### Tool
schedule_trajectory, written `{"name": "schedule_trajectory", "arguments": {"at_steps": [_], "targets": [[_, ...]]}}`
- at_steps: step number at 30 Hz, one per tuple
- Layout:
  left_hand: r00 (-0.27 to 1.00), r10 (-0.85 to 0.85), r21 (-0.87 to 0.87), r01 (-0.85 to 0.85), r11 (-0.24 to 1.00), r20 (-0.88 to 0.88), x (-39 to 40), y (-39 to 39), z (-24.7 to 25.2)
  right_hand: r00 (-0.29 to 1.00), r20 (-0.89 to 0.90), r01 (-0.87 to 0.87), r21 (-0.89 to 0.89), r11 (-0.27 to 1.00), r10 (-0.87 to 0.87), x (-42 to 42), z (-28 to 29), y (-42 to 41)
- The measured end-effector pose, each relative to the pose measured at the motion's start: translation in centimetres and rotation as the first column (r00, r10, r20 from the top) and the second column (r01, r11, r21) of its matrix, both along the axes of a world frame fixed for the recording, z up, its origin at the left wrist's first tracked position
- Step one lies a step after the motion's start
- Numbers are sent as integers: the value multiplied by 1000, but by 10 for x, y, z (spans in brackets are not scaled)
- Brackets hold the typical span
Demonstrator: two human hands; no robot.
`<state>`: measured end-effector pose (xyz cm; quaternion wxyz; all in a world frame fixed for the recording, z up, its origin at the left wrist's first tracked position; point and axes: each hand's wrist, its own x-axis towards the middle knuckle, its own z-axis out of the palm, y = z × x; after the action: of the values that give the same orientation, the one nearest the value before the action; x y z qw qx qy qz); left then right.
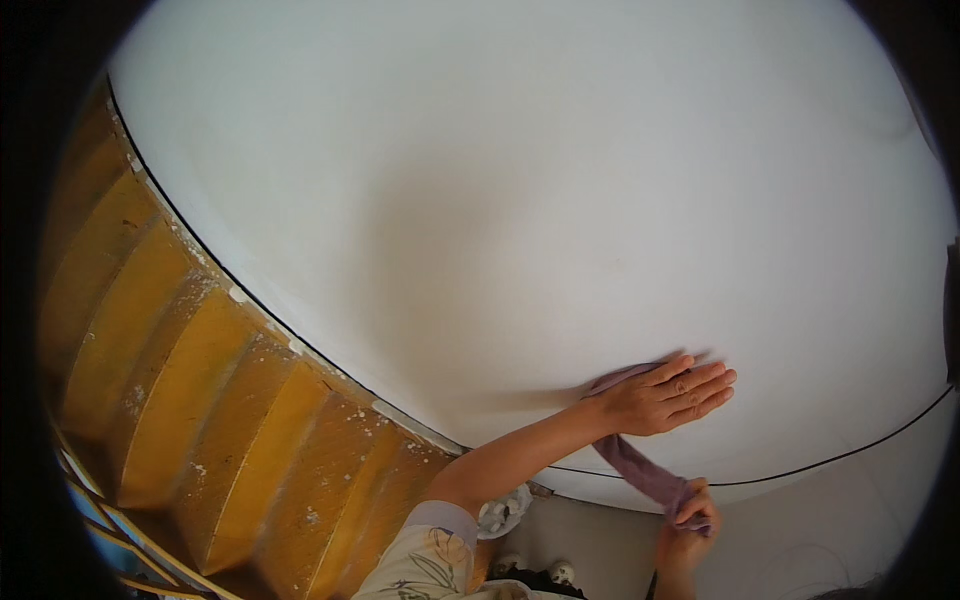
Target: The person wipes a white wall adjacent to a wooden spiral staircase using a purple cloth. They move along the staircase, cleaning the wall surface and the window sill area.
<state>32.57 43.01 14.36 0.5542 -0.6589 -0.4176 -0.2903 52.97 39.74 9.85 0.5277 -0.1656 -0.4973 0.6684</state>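
Note:
My left hand (667, 396) lies flat near a white wall (570, 247), its fingers stretched out. A purple cloth (637, 472) runs behind this hand, between it and the wall; one edge shows above the hand and a twisted strip hangs down from under the wrist. My right hand (690, 517), lower down, has its fingers closed around the strip's lower end. How the left palm and thumb meet the cloth is hidden.
Yellow-brown stairs (225, 420) with white paint spots run along the left. A thin black line (795, 466) borders the wall's white area. Below my left arm are a whitish bag (504, 514) with pale pieces and a shoe (561, 572). A railing (120, 525) stands at lower left.

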Motion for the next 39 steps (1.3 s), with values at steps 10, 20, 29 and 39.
{"name": "schedule_trajectory", "arguments": {"at_steps": [10,20,29,39], "targets": [[850,484,-111,-471,875,209,-106,-70,-87,901,230,-420,257,870,367,-48,-17,-24],[777,234,127,-372,919,584,-69,-48,-126,920,303,-302,151,941,247,-14,-67,-3],[977,-139,-277,91,957,-160,93,74,-87,960,272,-14,269,963,-62,59,-33,8],[960,184,-171,-222,960,-210,14,25,-72,953,210,-278,316,907,219,38,-4,9]]}}
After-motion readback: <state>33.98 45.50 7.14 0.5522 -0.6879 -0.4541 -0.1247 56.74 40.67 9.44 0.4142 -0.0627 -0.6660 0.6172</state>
